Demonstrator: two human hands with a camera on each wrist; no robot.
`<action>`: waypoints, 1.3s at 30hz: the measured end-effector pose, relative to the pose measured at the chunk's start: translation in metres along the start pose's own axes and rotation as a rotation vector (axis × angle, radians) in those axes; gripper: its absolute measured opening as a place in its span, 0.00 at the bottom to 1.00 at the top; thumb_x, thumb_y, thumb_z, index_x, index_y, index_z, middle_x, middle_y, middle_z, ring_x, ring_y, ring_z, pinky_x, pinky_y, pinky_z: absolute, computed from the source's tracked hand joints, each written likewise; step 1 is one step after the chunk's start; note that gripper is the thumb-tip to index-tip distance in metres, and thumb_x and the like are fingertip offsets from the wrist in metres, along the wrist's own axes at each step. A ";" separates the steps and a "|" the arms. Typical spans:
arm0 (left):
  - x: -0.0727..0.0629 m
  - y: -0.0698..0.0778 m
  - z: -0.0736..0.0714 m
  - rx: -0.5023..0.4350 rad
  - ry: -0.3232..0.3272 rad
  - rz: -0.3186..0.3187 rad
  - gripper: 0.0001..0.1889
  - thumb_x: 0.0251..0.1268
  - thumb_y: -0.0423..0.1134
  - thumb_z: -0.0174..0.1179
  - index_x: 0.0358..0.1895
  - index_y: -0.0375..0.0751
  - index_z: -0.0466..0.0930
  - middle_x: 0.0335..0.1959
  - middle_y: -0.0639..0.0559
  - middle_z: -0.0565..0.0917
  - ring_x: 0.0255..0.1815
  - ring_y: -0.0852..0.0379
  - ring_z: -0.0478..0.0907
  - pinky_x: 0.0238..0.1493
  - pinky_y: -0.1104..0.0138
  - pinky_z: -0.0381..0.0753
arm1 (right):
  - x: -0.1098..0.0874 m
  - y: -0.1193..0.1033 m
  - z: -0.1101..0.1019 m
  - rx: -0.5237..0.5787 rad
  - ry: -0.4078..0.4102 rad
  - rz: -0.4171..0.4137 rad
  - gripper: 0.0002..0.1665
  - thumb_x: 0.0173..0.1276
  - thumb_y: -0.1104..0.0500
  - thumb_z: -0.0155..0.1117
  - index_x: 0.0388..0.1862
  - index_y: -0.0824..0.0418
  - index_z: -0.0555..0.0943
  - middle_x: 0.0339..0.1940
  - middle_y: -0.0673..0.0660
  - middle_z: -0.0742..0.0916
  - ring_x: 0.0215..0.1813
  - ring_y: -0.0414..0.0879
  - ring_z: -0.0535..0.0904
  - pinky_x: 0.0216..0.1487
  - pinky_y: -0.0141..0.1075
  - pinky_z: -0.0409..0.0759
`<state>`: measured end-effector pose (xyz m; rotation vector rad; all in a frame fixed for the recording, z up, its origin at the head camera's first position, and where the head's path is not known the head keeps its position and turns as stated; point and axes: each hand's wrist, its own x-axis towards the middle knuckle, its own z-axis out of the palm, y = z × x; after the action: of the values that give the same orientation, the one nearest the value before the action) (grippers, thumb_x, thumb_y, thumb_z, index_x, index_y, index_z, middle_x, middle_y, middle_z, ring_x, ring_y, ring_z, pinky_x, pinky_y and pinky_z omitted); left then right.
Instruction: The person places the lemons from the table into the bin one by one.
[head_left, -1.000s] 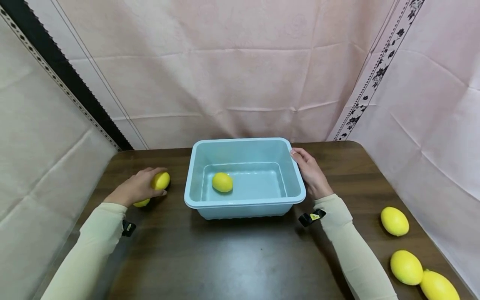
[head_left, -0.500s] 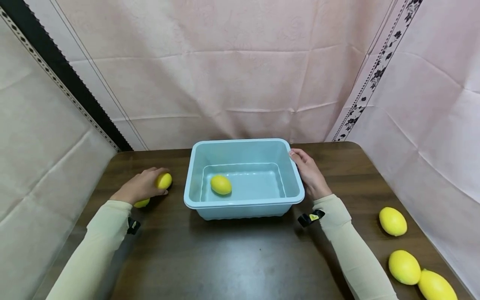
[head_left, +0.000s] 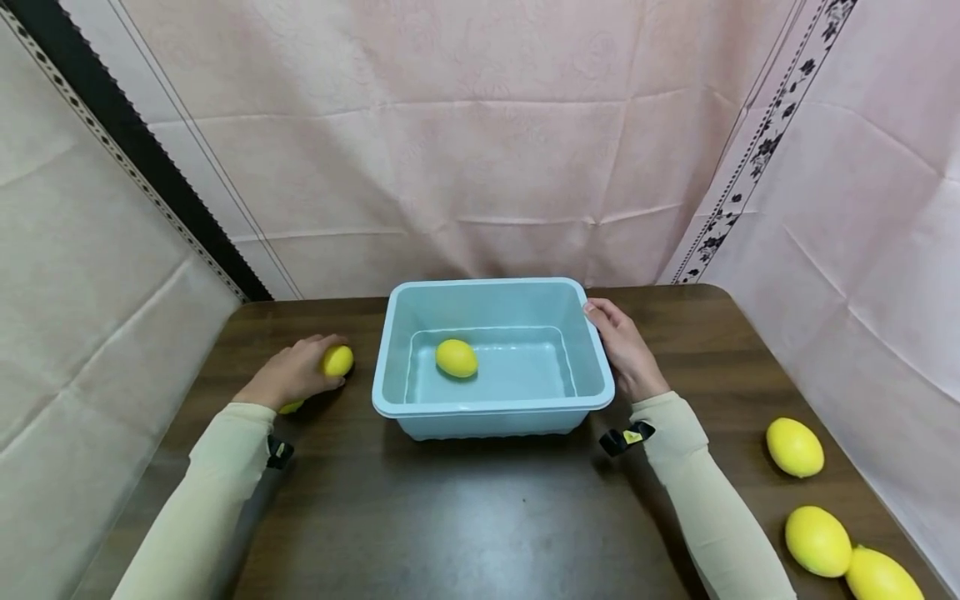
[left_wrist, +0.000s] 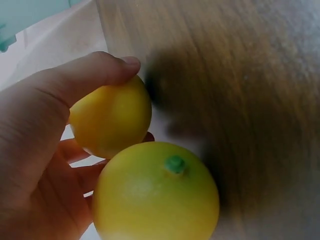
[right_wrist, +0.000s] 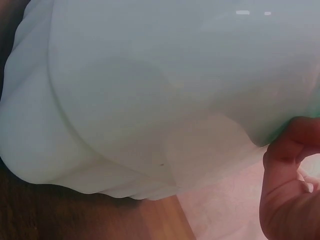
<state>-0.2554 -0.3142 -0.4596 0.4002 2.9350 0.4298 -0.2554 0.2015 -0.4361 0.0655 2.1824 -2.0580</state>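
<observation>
My left hand (head_left: 296,371) holds a yellow lemon (head_left: 338,361) between thumb and fingers, low over the table left of the basin. A second lemon (head_left: 291,407) lies mostly hidden beneath that hand; in the left wrist view a lemon with a green stem nub (left_wrist: 155,195) sits close to the palm, in front of the held lemon (left_wrist: 112,120). My right hand (head_left: 622,346) grips the right rim of a light blue plastic basin (head_left: 491,425). One lemon (head_left: 456,358) lies inside it. The right wrist view shows the basin's outer wall (right_wrist: 125,100) and the curled thumb side of the hand (right_wrist: 290,185).
On the right of the brown wooden table (head_left: 480,517) lie three more lemons: one alone (head_left: 795,447), and a nearer one (head_left: 818,542) touching another (head_left: 883,575). Pale cloth (head_left: 487,167) hangs behind the table and along both sides.
The left hand has moved slightly right with its lemon, away from the second one. The lemon in the basin has rolled a little to the right. The right hand keeps its place on the rim.
</observation>
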 end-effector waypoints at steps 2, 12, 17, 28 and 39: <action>0.000 0.000 0.001 -0.001 0.013 0.007 0.37 0.64 0.42 0.74 0.75 0.36 0.71 0.61 0.30 0.80 0.48 0.40 0.81 0.52 0.38 0.82 | 0.000 0.000 0.000 -0.001 0.002 0.003 0.29 0.84 0.39 0.53 0.72 0.57 0.72 0.51 0.51 0.80 0.46 0.40 0.79 0.42 0.34 0.83; -0.002 -0.001 -0.001 -0.061 0.101 0.023 0.37 0.65 0.43 0.72 0.73 0.37 0.65 0.52 0.36 0.82 0.42 0.43 0.81 0.45 0.44 0.83 | 0.000 -0.001 0.001 0.020 -0.003 0.004 0.29 0.84 0.40 0.53 0.71 0.57 0.72 0.49 0.50 0.81 0.43 0.39 0.80 0.41 0.33 0.82; -0.005 0.003 -0.005 -0.090 0.134 0.019 0.36 0.67 0.45 0.70 0.72 0.38 0.63 0.48 0.38 0.81 0.38 0.45 0.79 0.40 0.49 0.81 | 0.001 -0.001 0.001 0.024 -0.014 -0.030 0.30 0.85 0.42 0.53 0.73 0.62 0.70 0.45 0.48 0.83 0.41 0.37 0.81 0.40 0.32 0.82; -0.011 0.023 -0.022 -0.164 0.209 0.027 0.34 0.65 0.43 0.68 0.71 0.38 0.64 0.49 0.39 0.79 0.40 0.44 0.77 0.41 0.52 0.79 | -0.001 -0.002 0.000 0.030 -0.024 -0.035 0.31 0.85 0.42 0.53 0.73 0.63 0.69 0.46 0.49 0.82 0.41 0.37 0.80 0.40 0.32 0.83; -0.023 0.051 -0.039 -0.163 0.317 0.086 0.34 0.65 0.40 0.68 0.73 0.41 0.68 0.62 0.41 0.75 0.47 0.42 0.75 0.48 0.45 0.78 | 0.000 -0.001 0.000 0.022 -0.020 -0.028 0.31 0.85 0.41 0.52 0.73 0.62 0.70 0.47 0.49 0.82 0.42 0.37 0.80 0.40 0.32 0.82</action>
<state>-0.2288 -0.2840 -0.4050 0.4777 3.1587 0.8075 -0.2554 0.2018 -0.4352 0.0171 2.1618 -2.0881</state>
